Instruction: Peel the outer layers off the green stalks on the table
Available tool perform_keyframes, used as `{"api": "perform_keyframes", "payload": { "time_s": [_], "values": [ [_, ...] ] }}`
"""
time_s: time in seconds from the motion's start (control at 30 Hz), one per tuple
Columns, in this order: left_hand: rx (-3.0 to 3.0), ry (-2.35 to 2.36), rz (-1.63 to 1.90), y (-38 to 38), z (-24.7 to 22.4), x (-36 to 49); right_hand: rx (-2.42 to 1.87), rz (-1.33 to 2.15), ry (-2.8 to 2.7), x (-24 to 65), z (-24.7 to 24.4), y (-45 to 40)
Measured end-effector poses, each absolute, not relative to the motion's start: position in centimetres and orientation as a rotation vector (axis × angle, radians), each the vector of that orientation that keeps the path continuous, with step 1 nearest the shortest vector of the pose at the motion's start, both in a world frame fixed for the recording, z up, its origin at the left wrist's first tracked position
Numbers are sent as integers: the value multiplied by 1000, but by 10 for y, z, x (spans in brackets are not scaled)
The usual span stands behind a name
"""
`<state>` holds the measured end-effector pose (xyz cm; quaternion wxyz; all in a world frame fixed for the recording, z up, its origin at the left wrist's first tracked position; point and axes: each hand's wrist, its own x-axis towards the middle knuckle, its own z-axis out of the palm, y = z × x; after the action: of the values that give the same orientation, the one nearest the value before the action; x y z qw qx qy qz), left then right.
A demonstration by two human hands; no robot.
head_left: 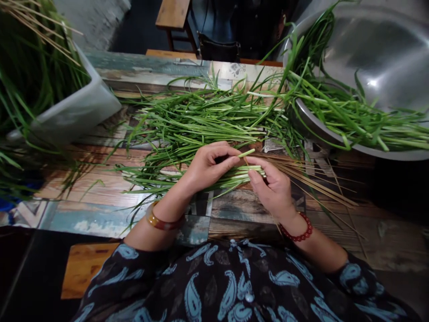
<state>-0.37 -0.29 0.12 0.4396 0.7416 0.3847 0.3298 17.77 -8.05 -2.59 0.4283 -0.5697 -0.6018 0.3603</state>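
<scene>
Patterned shirt (pixel 234 286) nearest, left hand (pixel 208 166) pinching one stalk (pixel 248 153), its end pointing right, right hand (pixel 275 188) closed with thumb and finger on stem ends of bunch (pixel 239 175), which runs leftward, pile (pixel 201 118) farther.

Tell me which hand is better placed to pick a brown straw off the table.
Probably the right hand: the straws fan out beside it, to its right. The left hand is farther from them, and both hands are at the greens.

The left hand (pixel 211 165) partly hides the green stalks (pixel 238 175).
</scene>
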Motion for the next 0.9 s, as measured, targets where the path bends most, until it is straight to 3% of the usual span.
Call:
{"api": "perform_keyframes", "payload": {
  "time_s": [0.9],
  "values": [
    [1925,892,913,0,-2,-4,-1372,739,-1602,177,-19,-77]
  ]
}}
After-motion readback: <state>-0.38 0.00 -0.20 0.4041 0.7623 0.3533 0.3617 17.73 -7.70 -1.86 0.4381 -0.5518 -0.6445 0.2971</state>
